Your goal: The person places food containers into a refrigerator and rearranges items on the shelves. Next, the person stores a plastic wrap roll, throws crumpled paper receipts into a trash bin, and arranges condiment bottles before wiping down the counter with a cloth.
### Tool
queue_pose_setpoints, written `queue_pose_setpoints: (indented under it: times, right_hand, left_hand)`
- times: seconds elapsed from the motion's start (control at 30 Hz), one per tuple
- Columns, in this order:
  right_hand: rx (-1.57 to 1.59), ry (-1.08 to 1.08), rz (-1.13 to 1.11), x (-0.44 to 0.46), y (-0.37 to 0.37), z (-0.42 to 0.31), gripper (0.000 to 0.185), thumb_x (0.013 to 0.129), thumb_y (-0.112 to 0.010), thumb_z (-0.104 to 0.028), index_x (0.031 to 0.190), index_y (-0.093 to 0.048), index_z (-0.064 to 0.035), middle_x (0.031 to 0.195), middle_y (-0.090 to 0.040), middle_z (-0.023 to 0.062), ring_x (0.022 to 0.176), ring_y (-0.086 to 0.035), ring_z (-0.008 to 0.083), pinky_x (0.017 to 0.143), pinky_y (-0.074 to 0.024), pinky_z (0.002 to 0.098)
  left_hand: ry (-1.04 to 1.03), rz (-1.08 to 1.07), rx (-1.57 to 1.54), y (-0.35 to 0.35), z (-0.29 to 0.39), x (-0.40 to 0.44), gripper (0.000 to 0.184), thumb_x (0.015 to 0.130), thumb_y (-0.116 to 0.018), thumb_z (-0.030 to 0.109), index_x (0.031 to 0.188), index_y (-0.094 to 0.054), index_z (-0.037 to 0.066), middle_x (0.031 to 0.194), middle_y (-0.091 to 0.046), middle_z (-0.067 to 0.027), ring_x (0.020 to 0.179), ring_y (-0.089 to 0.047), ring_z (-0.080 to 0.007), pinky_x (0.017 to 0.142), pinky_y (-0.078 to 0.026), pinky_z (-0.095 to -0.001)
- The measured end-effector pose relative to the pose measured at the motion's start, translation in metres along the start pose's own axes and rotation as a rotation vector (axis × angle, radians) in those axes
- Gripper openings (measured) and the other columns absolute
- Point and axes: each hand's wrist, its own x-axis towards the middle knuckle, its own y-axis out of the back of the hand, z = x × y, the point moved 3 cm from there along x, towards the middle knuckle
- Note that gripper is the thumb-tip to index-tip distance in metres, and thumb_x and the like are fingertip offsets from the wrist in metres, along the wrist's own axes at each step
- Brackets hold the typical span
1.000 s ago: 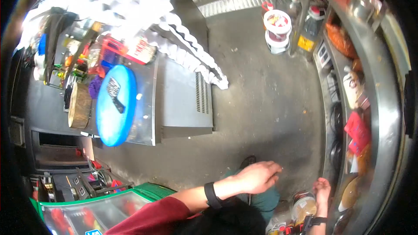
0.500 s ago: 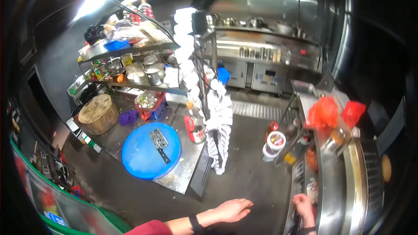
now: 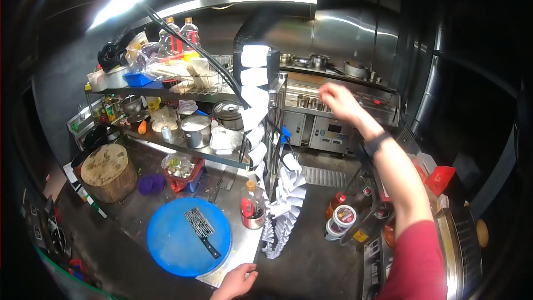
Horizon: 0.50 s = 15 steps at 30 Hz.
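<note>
My right hand (image 3: 338,101) is raised in front of the back counter, its fingers curled in and nothing visible in them. To its left, a long folded strip of white receipt paper (image 3: 255,100) hangs from a black box on the shelf down to the floor; the hand is apart from it. My left hand (image 3: 236,282) is low at the front edge of the steel table, fingers loosely stretched and holding nothing. Near it lies a round blue cutting board (image 3: 166,244) with a black-handled cleaver (image 3: 200,225) on it. A red-labelled bottle (image 3: 252,208) stands beside the board.
Pots, bags and bottles crowd the two-tier shelf (image 3: 166,139). A round wooden chopping block (image 3: 108,169) and a red basket (image 3: 183,175) stand behind the board. White tubs (image 3: 340,222) sit on the floor at right, by a steel counter with a red bag (image 3: 441,179).
My right hand has risen from low at the right to high in front of the back counter. My left hand has shifted left and down. The view has tilted up.
</note>
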Motion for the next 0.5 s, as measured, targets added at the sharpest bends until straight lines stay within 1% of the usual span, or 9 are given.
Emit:
queue_pose_setpoints:
  times: [0.07, 0.1, 0.13, 0.27, 0.33, 0.37, 0.4, 0.47, 0.5]
  right_hand:
    - [0.051, -0.146, 0.099, 0.061, -0.006, -0.005, 0.026, 0.081, -0.053, -0.018, 0.101, -0.066, -0.0067, 0.094, -0.067, 0.0134, 0.094, -0.063, 0.027, 0.085, -0.0484, 0.0363]
    - [0.007, -0.175, 0.128, 0.087, -0.012, -0.002, 0.029, 0.08, -0.055, -0.018, 0.104, -0.067, -0.0076, 0.099, -0.067, 0.0133, 0.097, -0.063, 0.0266, 0.088, -0.0476, 0.0352]
    - [-0.034, -0.2, 0.158, 0.111, -0.018, 0.001, 0.031, 0.078, -0.056, -0.018, 0.106, -0.067, -0.0086, 0.104, -0.067, 0.0132, 0.101, -0.062, 0.0261, 0.091, -0.0467, 0.034]
    - [0.048, -0.243, 0.141, 0.184, -0.05, 0.005, 0.035, 0.076, -0.057, -0.019, 0.108, -0.067, -0.0101, 0.112, -0.064, 0.0138, 0.109, -0.059, 0.027, 0.094, -0.0445, 0.0341]
    - [0.08, -0.238, 0.146, 0.218, -0.074, 0.02, 0.037, 0.074, -0.058, -0.02, 0.108, -0.067, -0.0106, 0.116, -0.062, 0.0138, 0.113, -0.057, 0.028, 0.097, -0.0428, 0.0348]
    - [0.086, -0.251, 0.083, 0.234, -0.08, 0.025, 0.039, 0.073, -0.057, -0.023, 0.109, -0.066, -0.0106, 0.12, -0.06, 0.0143, 0.118, -0.053, 0.0285, 0.099, -0.0411, 0.0353]
    - [0.092, -0.262, 0.121, 0.253, -0.088, 0.036, 0.037, 0.073, -0.056, -0.026, 0.103, -0.068, -0.0092, 0.115, -0.063, 0.015, 0.11, -0.058, 0.0293, 0.093, -0.0445, 0.0349]
    - [0.252, -0.345, -0.01, 0.267, -0.087, 0.039, 0.031, 0.071, -0.055, -0.025, 0.092, -0.07, -0.0077, 0.1, -0.067, 0.0157, 0.095, -0.062, 0.0286, 0.08, -0.0477, 0.0349]
    - [0.263, -0.181, -0.074, 0.272, -0.085, 0.035, 0.028, 0.069, -0.056, -0.025, 0.087, -0.069, -0.0072, 0.092, -0.067, 0.015, 0.088, -0.061, 0.0275, 0.075, -0.0472, 0.0348]
  left_hand:
    - [0.13, 0.002, 0.15, 0.019, -0.005, 0.006, 0.037, 0.091, -0.047, 0.029, 0.113, -0.059, 0.001, 0.108, -0.059, -0.0262, 0.096, -0.056, -0.0437, 0.085, -0.044, -0.0457]
    - [0.134, 0.008, 0.158, 0.027, -0.005, 0.006, 0.037, 0.091, -0.047, 0.029, 0.113, -0.059, 0.001, 0.108, -0.059, -0.0262, 0.096, -0.056, -0.0437, 0.085, -0.044, -0.0457]
    - [0.141, 0.098, 0.084, 0.036, -0.005, 0.006, 0.037, 0.09, -0.049, 0.027, 0.113, -0.059, 0.0, 0.109, -0.059, -0.0267, 0.098, -0.055, -0.0438, 0.086, -0.044, -0.0455]
    - [0.176, 0.314, -0.04, 0.049, -0.017, 0.01, 0.036, 0.09, -0.052, 0.023, 0.117, -0.057, 0.0, 0.112, -0.058, -0.0272, 0.107, -0.053, -0.0435, 0.089, -0.043, -0.044]
    - [0.239, 0.348, -0.043, 0.051, -0.012, 0.015, 0.036, 0.09, -0.051, 0.023, 0.117, -0.057, 0.0, 0.11, -0.059, -0.0271, 0.106, -0.054, -0.0437, 0.089, -0.044, -0.0442]
    - [0.291, 0.369, -0.056, 0.049, -0.008, 0.016, 0.036, 0.091, -0.051, 0.023, 0.118, -0.057, 0.0, 0.109, -0.06, -0.0271, 0.106, -0.054, -0.044, 0.089, -0.044, -0.0443]
    - [0.347, 0.388, -0.071, 0.044, -0.006, 0.016, 0.036, 0.091, -0.051, 0.022, 0.118, -0.057, 0.001, 0.108, -0.06, -0.027, 0.105, -0.055, -0.0442, 0.088, -0.044, -0.0444]
    - [0.357, 0.442, -0.048, 0.035, -0.016, 0.024, 0.034, 0.091, -0.05, 0.021, 0.118, -0.057, 0.001, 0.106, -0.06, -0.0284, 0.103, -0.055, -0.0445, 0.084, -0.045, -0.0451]
    - [0.381, 0.456, -0.026, 0.032, -0.015, 0.029, 0.033, 0.092, -0.05, 0.021, 0.118, -0.057, 0.001, 0.105, -0.062, -0.0261, 0.099, -0.058, -0.043, 0.082, -0.046, -0.0437]
